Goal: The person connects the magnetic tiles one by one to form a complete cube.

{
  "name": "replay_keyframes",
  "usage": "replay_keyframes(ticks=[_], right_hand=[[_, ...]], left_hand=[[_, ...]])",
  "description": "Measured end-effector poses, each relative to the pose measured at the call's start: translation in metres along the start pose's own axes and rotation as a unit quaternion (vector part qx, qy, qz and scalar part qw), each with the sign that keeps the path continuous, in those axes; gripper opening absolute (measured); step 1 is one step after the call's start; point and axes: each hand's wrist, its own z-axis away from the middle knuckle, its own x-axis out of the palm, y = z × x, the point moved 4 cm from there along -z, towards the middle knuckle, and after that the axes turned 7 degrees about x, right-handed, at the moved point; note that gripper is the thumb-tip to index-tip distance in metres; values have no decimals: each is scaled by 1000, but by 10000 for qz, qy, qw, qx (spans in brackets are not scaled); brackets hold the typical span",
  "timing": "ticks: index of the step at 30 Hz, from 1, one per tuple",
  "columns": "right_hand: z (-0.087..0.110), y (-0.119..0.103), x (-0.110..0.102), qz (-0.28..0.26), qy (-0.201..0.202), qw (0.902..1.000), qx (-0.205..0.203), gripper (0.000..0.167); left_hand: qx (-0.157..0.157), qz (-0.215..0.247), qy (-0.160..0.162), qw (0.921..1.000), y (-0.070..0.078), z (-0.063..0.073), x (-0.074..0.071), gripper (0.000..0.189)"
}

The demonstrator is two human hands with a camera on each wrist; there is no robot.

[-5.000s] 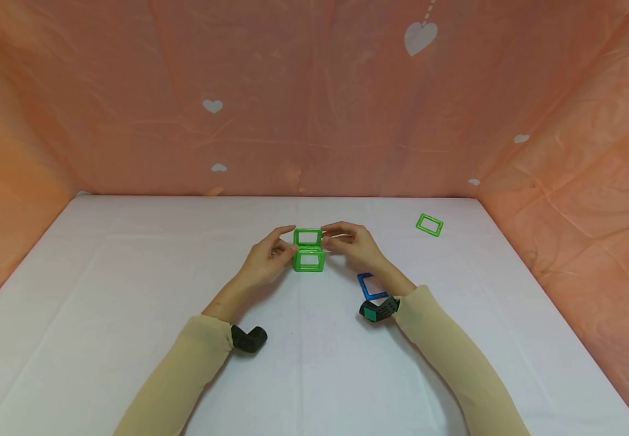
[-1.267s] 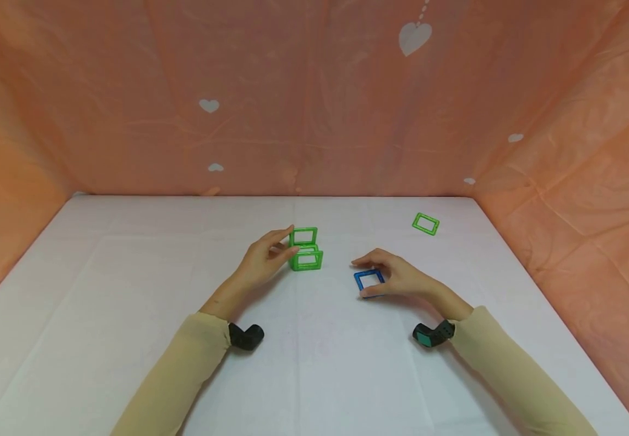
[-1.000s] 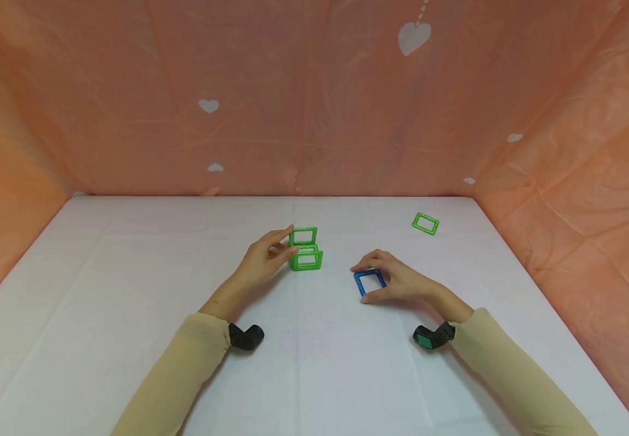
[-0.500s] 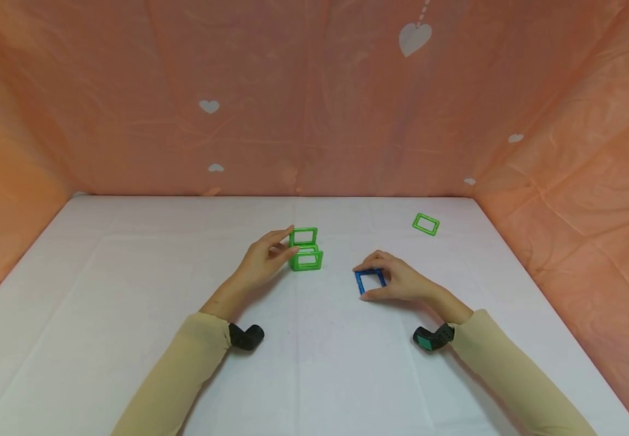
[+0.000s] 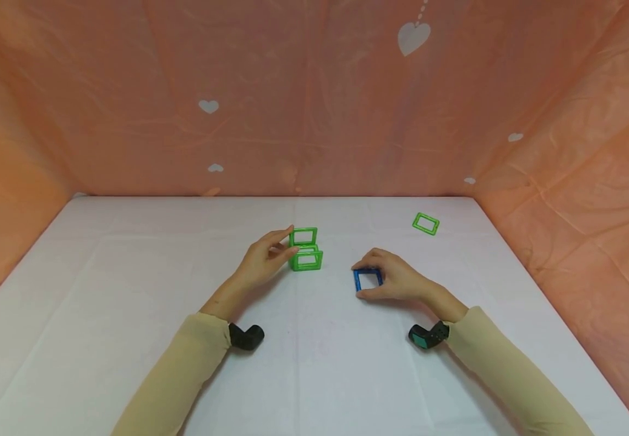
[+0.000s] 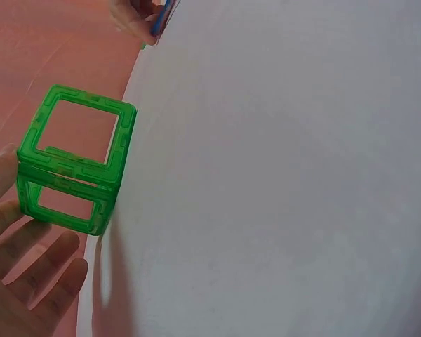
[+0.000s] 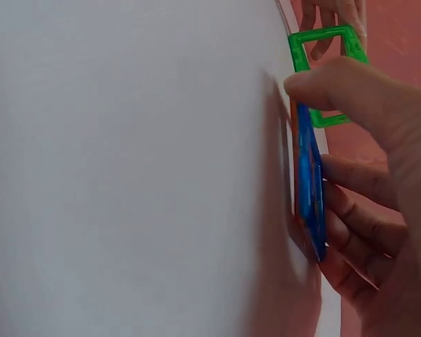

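Note:
My left hand [image 5: 262, 260] holds the left side of an assembly of green magnetic tiles [image 5: 308, 253], which stands on the white table. In the left wrist view the green tiles [image 6: 64, 169] look like a box of square frames, with the thumb and a finger at its edge. Between thumb and fingertips, my right hand [image 5: 399, 280] grips a blue square magnetic tile [image 5: 357, 281] to the right of the green assembly. The right wrist view shows this blue tile [image 7: 306, 175] nearly edge-on, with an orange-brown strip beside it; whether that is a reflection I cannot tell.
A loose green magnetic tile [image 5: 428, 217] lies flat toward the back right of the white table [image 5: 320, 375]. Orange cloth walls [image 5: 271, 91] with pale hearts rise behind the table and at its sides. Each wrist wears a black device [image 5: 246, 337].
My right hand has left the green assembly, moved right and toward me, and taken hold of the blue tile, now slightly shifted and tilted. The left hand stays at the green tiles.

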Motion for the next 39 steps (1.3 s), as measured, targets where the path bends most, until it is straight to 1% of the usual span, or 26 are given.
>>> replay_keyframes(ticks=[2, 8, 12, 20, 27, 32, 34, 36, 39], right_hand=[[-1, 0, 0, -142, 3, 9999, 30, 46], [-7, 1, 2, -839, 3, 9963, 203, 46], [-12, -1, 2, -1119, 65, 9936, 99, 43], [-23, -4, 2, -1606, 123, 9869, 127, 41], [-29, -6, 3, -1967, 115, 9804, -56, 45], [-34, -6, 3, -2112, 293, 9765, -300, 47], [-36, -6, 3, -2189, 341, 9748, -267, 48], [-38, -7, 2, -2368, 319, 9709, -158, 48], [-41, -8, 2, -2690, 228, 9627, 158, 46]], left_hand=[[-10, 6, -10, 10000, 0, 0, 1, 54], [21, 66, 33, 10000, 0, 1, 1, 54], [33, 62, 41, 10000, 0, 1, 0, 54], [20, 51, 7, 10000, 0, 0, 1, 54], [22, 25, 7, 10000, -1, 0, 1, 54], [10, 69, 31, 10000, -2, 0, 1, 54], [34, 58, 49, 10000, -3, 0, 1, 53], [61, 27, 48, 10000, -3, 0, 1, 53], [28, 15, 25, 10000, -3, 0, 1, 54]])
